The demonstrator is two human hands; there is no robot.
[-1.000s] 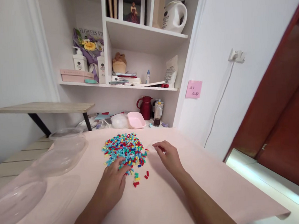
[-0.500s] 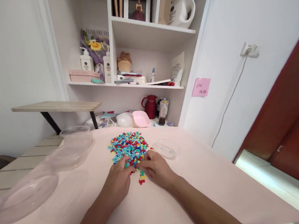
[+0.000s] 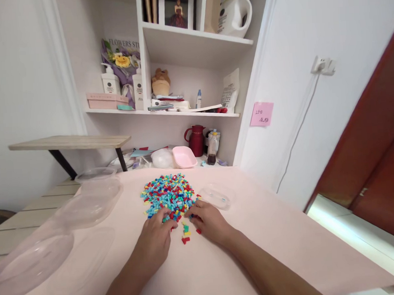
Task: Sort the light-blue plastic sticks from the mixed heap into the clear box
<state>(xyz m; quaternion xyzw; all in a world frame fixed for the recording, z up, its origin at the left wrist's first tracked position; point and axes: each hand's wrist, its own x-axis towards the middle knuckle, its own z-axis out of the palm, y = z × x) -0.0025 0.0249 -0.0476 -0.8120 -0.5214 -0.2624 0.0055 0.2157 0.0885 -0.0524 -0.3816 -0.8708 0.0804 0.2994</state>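
A heap of small colourful plastic building bricks lies on the pink-covered table. At its near left edge is my left hand, thumb and index finger apart, with bricks showing between them. My right hand rests at the near right edge, its fingers bent and close together. Whatever those fingertips hold is too small to make out. Between the hands, a few loose green, yellow and red bricks trail towards me. One red brick lies just under my right hand.
A clear plastic container stands right of the heap. Several clear containers and lids line the left side. Behind are a pink tray, a dark red jug and a bottle, below loaded shelves.
My right hand has drawn away from my left thumb, to the right, and a red brick now shows beneath it. My left hand has hardly moved. The view has shifted slightly.
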